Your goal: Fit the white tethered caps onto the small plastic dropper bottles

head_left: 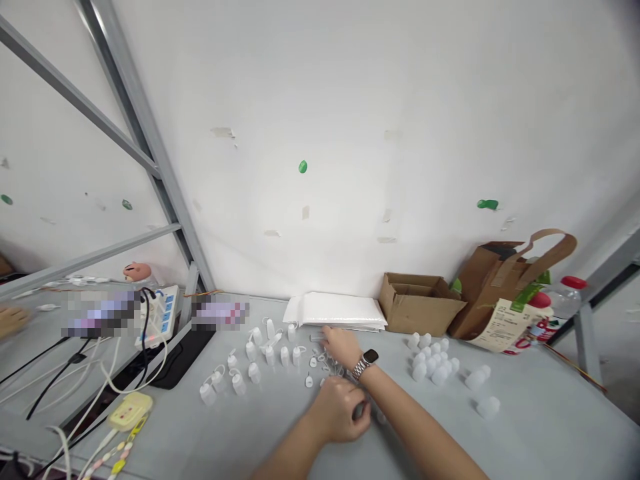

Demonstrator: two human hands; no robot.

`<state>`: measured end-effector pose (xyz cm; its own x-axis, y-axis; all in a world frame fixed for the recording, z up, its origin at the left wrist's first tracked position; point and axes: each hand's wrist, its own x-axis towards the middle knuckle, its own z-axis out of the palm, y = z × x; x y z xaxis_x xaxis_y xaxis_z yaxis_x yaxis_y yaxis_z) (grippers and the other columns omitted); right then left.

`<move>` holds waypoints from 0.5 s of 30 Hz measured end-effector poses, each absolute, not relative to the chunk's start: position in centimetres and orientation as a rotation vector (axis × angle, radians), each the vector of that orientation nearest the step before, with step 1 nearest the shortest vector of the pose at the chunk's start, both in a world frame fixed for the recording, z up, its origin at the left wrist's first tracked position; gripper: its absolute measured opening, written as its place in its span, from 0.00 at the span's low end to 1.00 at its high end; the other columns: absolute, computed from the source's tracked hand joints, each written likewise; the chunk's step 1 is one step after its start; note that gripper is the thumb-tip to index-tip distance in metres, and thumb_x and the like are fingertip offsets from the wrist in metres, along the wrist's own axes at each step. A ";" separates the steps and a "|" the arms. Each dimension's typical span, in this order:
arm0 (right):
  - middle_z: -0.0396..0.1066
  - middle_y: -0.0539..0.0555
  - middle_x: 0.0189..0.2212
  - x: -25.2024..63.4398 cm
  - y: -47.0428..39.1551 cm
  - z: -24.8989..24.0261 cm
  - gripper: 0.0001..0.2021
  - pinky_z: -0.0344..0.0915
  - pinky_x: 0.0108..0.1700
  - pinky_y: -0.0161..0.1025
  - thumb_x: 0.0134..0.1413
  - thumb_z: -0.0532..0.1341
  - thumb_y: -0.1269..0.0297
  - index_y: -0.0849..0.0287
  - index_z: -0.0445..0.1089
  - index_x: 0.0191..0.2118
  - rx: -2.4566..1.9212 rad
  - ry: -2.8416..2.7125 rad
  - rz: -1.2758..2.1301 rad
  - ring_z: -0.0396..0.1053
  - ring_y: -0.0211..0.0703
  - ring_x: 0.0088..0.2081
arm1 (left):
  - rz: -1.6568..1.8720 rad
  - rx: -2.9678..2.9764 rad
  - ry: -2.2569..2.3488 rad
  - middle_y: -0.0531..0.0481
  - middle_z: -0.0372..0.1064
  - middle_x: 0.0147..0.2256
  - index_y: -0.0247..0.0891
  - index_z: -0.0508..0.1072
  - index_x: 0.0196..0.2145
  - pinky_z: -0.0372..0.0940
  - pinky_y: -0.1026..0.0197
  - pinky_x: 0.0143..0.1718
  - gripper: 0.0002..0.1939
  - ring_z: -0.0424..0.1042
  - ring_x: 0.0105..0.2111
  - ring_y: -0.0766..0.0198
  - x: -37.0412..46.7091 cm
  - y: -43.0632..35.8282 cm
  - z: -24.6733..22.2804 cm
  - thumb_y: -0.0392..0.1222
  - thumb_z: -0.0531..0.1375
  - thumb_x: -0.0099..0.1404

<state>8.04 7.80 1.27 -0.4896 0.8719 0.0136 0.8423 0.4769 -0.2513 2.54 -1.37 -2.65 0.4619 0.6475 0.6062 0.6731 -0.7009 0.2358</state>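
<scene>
My left hand [340, 408] is curled closed low over the grey table; whatever its fingers hold, if anything, is hidden. My right hand [341, 345], with a metal-band watch on the wrist, reaches across in front of it. Its fingers are bent together at a scatter of small white caps with loops [313, 362], and I cannot make out what is between them. Left of the hands stand several small white bottles with looped caps [254, 372]. To the right lies a cluster of small translucent white bottles without looped caps [435, 363]. Part of another pale piece shows beside the right forearm.
White padded envelopes [340, 310] lie against the wall, beside an open cardboard box [420, 307]. A brown paper bag [493, 287] and red-capped bottle [567, 297] stand at right. Power strip [163, 313], cables and yellow device [130, 410] are at left; another person's hand [13, 320] shows there.
</scene>
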 end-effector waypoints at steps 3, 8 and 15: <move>0.73 0.63 0.36 9.1 7.9 1.3 0.09 0.61 0.37 0.39 0.54 0.56 0.69 0.64 0.69 0.40 -1.517 -2.584 0.279 0.71 0.52 0.39 | -1.170 -2.496 -1.427 0.54 0.64 0.16 0.39 0.66 0.22 0.56 0.63 0.21 0.03 0.64 0.17 0.65 2.6 -1.5 -2.4 0.36 0.54 0.51; 0.69 0.63 0.41 11.1 7.8 1.6 0.05 0.61 0.37 0.37 0.51 0.57 0.71 0.64 0.70 0.34 -1.500 -2.567 0.265 0.69 0.49 0.40 | -1.234 -2.439 -1.535 0.53 0.65 0.19 0.38 0.67 0.28 0.59 0.62 0.23 0.04 0.65 0.21 0.64 2.6 -1.6 -1.9 0.37 0.54 0.53; 0.70 0.58 0.39 12.6 8.3 3.8 0.07 0.61 0.39 0.35 0.53 0.56 0.65 0.61 0.67 0.37 -1.414 -2.432 0.354 0.68 0.44 0.41 | -0.973 -1.999 -1.966 0.37 0.67 0.45 0.30 0.66 0.47 0.60 0.48 0.46 0.18 0.65 0.47 0.50 2.5 -0.3 -3.7 0.34 0.49 0.59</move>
<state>12.64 8.32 3.82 -0.4675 0.8733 0.1370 0.7980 0.4836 -0.3597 2.51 -0.34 -3.69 -0.0843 0.8288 0.5532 0.9425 -0.1140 0.3143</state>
